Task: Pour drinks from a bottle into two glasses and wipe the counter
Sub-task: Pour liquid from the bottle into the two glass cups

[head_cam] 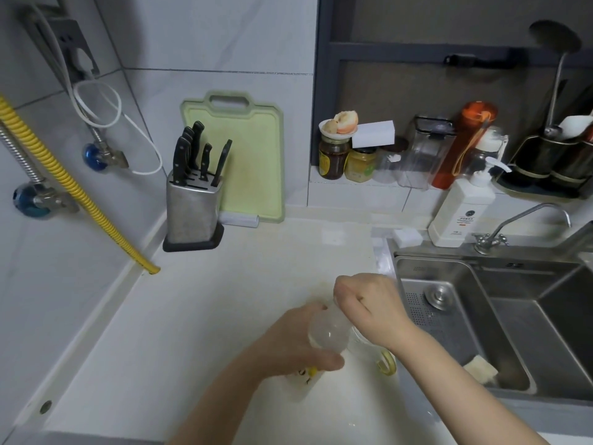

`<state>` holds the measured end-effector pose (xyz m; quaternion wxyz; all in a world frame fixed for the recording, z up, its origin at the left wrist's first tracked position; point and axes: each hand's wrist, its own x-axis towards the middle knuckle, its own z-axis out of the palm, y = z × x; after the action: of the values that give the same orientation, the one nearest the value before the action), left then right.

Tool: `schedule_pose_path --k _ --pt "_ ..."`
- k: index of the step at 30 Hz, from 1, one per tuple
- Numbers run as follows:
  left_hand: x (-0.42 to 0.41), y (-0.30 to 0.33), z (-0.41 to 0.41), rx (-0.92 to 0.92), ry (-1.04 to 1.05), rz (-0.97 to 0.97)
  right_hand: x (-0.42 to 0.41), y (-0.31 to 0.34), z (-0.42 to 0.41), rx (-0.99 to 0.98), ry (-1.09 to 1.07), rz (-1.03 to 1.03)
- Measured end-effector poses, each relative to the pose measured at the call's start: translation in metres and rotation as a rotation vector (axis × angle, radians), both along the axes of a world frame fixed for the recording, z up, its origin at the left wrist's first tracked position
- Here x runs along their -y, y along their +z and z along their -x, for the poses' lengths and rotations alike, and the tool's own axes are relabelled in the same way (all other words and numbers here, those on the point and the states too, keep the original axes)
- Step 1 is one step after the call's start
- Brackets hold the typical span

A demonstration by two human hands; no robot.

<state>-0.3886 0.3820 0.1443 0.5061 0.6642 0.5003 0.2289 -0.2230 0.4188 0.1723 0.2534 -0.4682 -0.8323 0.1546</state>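
At lower centre, the left hand [298, 345] grasps the bottle [327, 332]; the right hand [369, 306] pinches its cap. Hold the bottle steady while unscrewing.

Home kitchen: steel sink [449, 316], knife block [192, 207], cutting board [253, 162].

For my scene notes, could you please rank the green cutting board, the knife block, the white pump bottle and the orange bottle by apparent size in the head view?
1. green cutting board
2. knife block
3. white pump bottle and orange bottle look alike; unranked, the pump bottle overlapping the orange one.
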Motion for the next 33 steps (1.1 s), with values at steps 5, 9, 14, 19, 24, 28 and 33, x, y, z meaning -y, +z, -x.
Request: schedule_pose_path --k 5,9,14,19,24,28,33 --pt "-0.002 -0.003 0.008 -0.159 0.038 -0.093 -0.001 -0.005 -0.003 -0.029 0.032 -0.005" --pt "0.001 -0.016 0.002 -0.446 0.209 -0.293 -0.004 -0.014 -0.001 0.196 -0.169 0.061" --pt "0.002 -0.031 0.006 -0.473 0.277 -0.339 -0.007 -0.021 0.007 0.116 -0.125 0.165" --pt "0.002 -0.04 0.01 -0.316 0.252 -0.13 -0.007 -0.024 0.012 0.126 -0.015 0.148" --pt "0.001 -0.052 0.003 -0.433 0.388 -0.322 -0.01 -0.02 0.023 0.256 -0.061 0.09" --pt "-0.002 -0.044 -0.021 -0.545 0.585 -0.541 -0.019 -0.01 0.043 0.305 -0.341 0.126" --pt "-0.01 -0.028 -0.016 -0.341 0.515 -0.377 -0.026 -0.001 0.034 0.179 -0.318 0.071"
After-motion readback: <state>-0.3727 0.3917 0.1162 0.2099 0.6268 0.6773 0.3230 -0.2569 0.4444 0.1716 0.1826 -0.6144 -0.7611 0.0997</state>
